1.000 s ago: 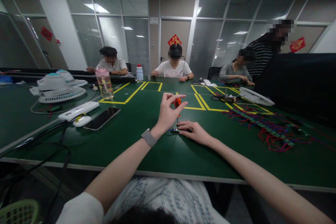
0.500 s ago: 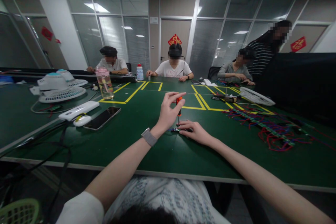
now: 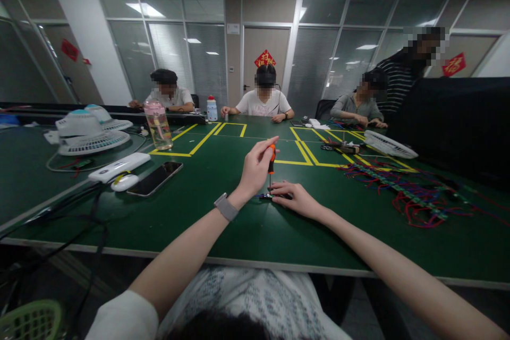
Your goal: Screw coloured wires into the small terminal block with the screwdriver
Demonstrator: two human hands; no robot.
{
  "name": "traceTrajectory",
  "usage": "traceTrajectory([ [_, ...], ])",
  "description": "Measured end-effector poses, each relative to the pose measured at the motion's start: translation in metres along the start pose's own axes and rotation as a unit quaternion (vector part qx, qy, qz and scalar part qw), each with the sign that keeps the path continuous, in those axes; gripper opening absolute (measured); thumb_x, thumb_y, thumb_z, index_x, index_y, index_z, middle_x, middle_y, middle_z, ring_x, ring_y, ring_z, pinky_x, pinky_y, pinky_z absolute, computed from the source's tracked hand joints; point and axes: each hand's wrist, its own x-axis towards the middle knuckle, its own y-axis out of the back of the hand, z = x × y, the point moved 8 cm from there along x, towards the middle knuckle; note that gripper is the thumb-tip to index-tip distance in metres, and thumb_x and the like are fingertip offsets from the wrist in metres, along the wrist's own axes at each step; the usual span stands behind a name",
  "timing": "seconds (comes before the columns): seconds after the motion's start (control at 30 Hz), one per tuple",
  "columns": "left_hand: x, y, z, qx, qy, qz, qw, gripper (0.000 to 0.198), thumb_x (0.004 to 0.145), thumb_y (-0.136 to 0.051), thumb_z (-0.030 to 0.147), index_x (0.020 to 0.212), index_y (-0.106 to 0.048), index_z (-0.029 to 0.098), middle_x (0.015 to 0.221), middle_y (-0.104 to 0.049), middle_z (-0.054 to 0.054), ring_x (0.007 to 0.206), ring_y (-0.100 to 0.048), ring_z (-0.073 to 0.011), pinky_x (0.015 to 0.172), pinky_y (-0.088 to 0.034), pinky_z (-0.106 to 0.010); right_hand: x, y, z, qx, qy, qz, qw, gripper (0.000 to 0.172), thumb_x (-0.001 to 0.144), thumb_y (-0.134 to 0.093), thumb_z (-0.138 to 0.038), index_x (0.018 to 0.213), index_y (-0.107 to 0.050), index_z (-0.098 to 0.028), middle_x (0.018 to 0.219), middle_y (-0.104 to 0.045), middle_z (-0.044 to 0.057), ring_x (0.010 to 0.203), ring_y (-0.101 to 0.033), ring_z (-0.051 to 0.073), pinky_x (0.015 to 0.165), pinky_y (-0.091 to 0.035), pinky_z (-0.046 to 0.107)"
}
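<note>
Green tabletop (image 3: 279,244) fills the middle of the frame, marked with yellow tape (image 3: 292,162), with glass partitions (image 3: 207,58) across the top. At the centre, your left hand (image 3: 254,171) is closed, thumb and fingers, about the orange-and-black handle of a screwdriver (image 3: 271,166). It stands nearly upright, its shaft running down to a small dark component (image 3: 265,196) just below centre. Your right hand (image 3: 297,201) lies low beside that component, fingertips at its right end; whether they pinch it or only steady it, you cannot tell. Bundled red and blue wires (image 3: 414,202) lie at right, a phone (image 3: 156,178) at left.
</note>
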Motion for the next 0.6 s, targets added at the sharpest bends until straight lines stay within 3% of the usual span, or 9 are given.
traceTrajectory([
  [0.1, -0.0001, 0.0007, -0.0002, 0.009, 0.004, 0.007, 1.0, 0.027, 0.087, -0.053, 0.026, 0.111, -0.064, 0.02, 0.096, -0.064, -0.005, 0.082, -0.062, -0.0128, 0.073, -0.051, -0.025, 0.0003, 0.0, -0.0001, -0.002, 0.001, -0.001, 1.0, 0.027, 0.084, -0.059, -0.037, 0.104, -0.071, -0.024, 0.118, -0.066, 0.008, 0.116, -0.056, 0.027, 0.109, -0.029, 0.052],
  [0.2, -0.0009, 0.0059, 0.0056, 0.075, -0.034, 0.037, 0.996, 0.023, 0.079, -0.065, 0.029, 0.101, -0.069, 0.021, 0.094, -0.058, -0.004, 0.085, -0.059, -0.0128, 0.076, -0.05, -0.024, 0.0003, -0.0002, 0.0008, 0.001, -0.004, -0.001, 1.0, 0.028, 0.084, -0.058, -0.038, 0.104, -0.072, -0.023, 0.119, -0.066, 0.008, 0.117, -0.056, 0.027, 0.107, -0.032, 0.051],
  [0.4, -0.0005, 0.0027, 0.005, 0.028, -0.016, 0.012, 0.999, 0.027, 0.091, -0.046, 0.028, 0.109, -0.065, 0.021, 0.108, -0.06, -0.007, 0.093, -0.061, -0.0139, 0.077, -0.051, -0.024, 0.0001, -0.0001, 0.0011, 0.0, -0.001, 0.001, 1.0, 0.029, 0.084, -0.058, -0.039, 0.104, -0.071, -0.023, 0.119, -0.065, 0.009, 0.117, -0.056, 0.027, 0.107, -0.033, 0.05],
  [0.5, -0.001, 0.0024, 0.0059, 0.023, -0.016, 0.015, 0.999, 0.023, 0.088, -0.052, 0.028, 0.105, -0.066, 0.02, 0.097, -0.063, -0.006, 0.082, -0.063, -0.0131, 0.072, -0.051, -0.024, 0.0, 0.0001, 0.0005, 0.002, 0.003, 0.002, 1.0, 0.028, 0.084, -0.058, -0.038, 0.105, -0.071, -0.024, 0.119, -0.065, 0.008, 0.117, -0.056, 0.027, 0.108, -0.031, 0.051],
  [0.6, -0.0017, 0.0064, 0.0085, 0.073, -0.034, 0.041, 0.996, 0.019, 0.082, -0.062, 0.031, 0.096, -0.069, 0.02, 0.096, -0.058, -0.005, 0.084, -0.06, -0.0129, 0.073, -0.051, -0.023, -0.0001, 0.0005, 0.0009, 0.01, 0.0, 0.005, 1.0, 0.027, 0.084, -0.059, -0.038, 0.104, -0.072, -0.024, 0.119, -0.065, 0.009, 0.116, -0.056, 0.028, 0.105, -0.034, 0.051],
])
